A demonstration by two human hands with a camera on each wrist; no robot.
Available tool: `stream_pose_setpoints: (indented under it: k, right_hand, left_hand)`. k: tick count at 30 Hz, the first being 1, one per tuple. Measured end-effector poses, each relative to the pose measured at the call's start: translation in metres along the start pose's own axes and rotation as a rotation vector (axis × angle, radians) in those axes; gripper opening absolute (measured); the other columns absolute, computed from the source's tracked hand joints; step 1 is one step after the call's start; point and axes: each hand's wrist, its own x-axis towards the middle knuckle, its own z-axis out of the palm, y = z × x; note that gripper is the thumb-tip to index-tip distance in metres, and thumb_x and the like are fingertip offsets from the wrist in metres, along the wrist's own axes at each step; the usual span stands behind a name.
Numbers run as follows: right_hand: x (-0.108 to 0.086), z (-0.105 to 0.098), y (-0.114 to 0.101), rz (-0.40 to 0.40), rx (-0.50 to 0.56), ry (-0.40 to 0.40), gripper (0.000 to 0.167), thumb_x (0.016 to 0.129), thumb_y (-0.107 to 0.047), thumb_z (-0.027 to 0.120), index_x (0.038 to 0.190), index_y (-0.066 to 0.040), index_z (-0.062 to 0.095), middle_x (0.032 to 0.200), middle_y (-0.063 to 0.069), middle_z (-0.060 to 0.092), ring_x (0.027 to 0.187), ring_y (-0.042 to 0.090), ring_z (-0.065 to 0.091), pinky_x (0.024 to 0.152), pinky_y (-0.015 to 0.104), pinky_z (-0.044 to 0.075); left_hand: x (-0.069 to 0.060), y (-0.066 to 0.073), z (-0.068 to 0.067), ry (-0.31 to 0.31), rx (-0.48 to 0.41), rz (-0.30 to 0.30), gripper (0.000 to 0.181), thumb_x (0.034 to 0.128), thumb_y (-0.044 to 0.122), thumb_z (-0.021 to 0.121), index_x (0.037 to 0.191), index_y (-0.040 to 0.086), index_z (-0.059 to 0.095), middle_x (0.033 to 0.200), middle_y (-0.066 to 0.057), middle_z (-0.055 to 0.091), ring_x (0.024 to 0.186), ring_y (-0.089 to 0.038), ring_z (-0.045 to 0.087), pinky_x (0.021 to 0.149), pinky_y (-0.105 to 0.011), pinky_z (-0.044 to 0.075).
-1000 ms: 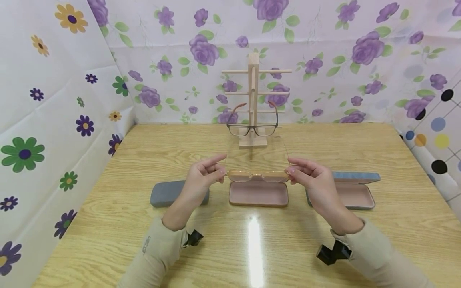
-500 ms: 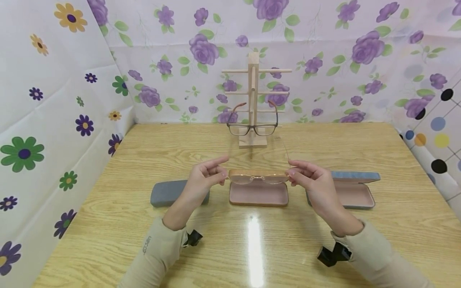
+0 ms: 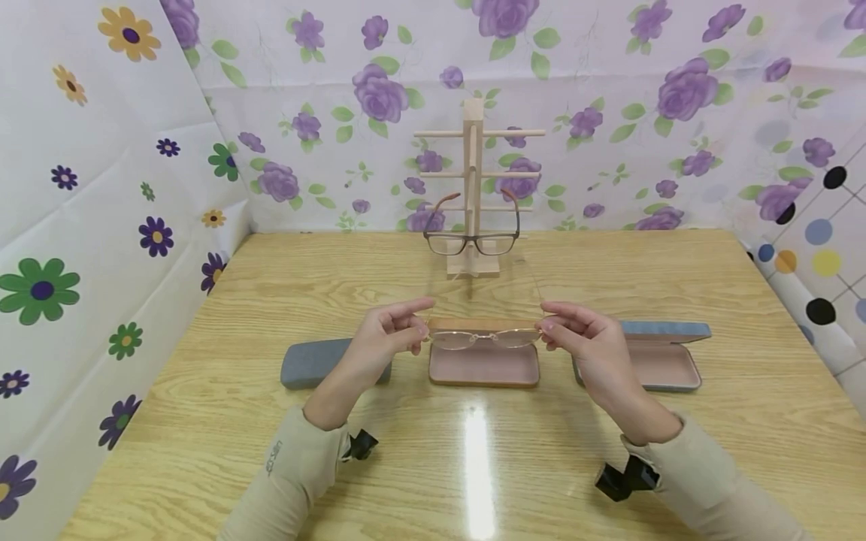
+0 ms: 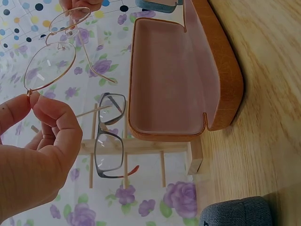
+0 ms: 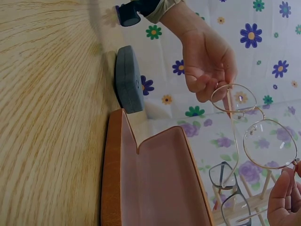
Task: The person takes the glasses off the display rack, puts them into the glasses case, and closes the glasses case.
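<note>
Gold wire-rimmed eyeglasses (image 3: pixel 483 336) are held above the table with their temples spread away from me. My left hand (image 3: pixel 389 334) pinches the frame at the left hinge between thumb and fingers, its index finger along the left temple. At the opposite hinge, my right hand (image 3: pixel 585 334) pinches in the same way. Below and behind the glasses, an open brown eyeglass case (image 3: pixel 483 374) shows its pink lining; the left wrist view gives its pink inside (image 4: pixel 162 80) with nothing lying there. Both lenses (image 5: pixel 270 143) look clear in the right wrist view.
A wooden display stand (image 3: pixel 473 150) at the back bears dark-framed eyeglasses (image 3: pixel 471 244) on a lower peg. To the left lies a closed grey-blue case (image 3: pixel 314 362); on the right stands an open blue case (image 3: pixel 670 367). Flowered cloth (image 3: pixel 298 113) hangs behind the table (image 3: pixel 304 270).
Both hands keep hold of the gold eyeglasses. The lenses have tilted and dropped slightly, and the left hand has shifted a little to the right. The cases stay put.
</note>
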Motion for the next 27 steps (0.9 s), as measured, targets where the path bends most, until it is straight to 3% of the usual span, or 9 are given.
stream_pose_setpoints:
  k: [10, 19, 27]
  right_hand:
    - [0.0001, -0.0003, 0.0013, -0.002, -0.009, 0.002, 0.018, 0.085, -0.008, 0.065, 0.102, -0.013, 0.068, 0.081, -0.001, 0.067, 0.068, 0.011, 0.06, 0.062, 0.023, 0.052]
    - [0.0, 0.0009, -0.0005, -0.007, -0.009, 0.005, 0.019, 0.085, -0.008, 0.064, 0.104, -0.009, 0.067, 0.081, -0.001, 0.067, 0.068, 0.013, 0.06, 0.062, 0.024, 0.052]
    - [0.0006, 0.0013, 0.0002, -0.003, -0.004, 0.009, 0.017, 0.084, -0.008, 0.065, 0.1, -0.013, 0.068, 0.081, -0.001, 0.067, 0.069, 0.013, 0.06, 0.062, 0.024, 0.052]
  left_hand:
    - [0.0032, 0.001, 0.0019, -0.025, -0.005, -0.049, 0.041, 0.0873, -0.007, 0.05, 0.128, -0.007, 0.046, 0.077, -0.004, 0.056, 0.067, -0.009, 0.052, 0.058, -0.022, 0.047]
    - [0.0034, 0.0009, 0.0011, -0.091, -0.003, -0.026, 0.038, 0.089, -0.004, 0.046, 0.127, -0.01, 0.046, 0.077, -0.003, 0.051, 0.068, -0.012, 0.046, 0.057, -0.025, 0.043]
    - [0.0043, 0.0026, 0.0011, -0.099, 0.008, -0.044, 0.035, 0.0891, -0.004, 0.045, 0.123, -0.012, 0.048, 0.079, -0.004, 0.051, 0.068, -0.012, 0.047, 0.057, -0.024, 0.042]
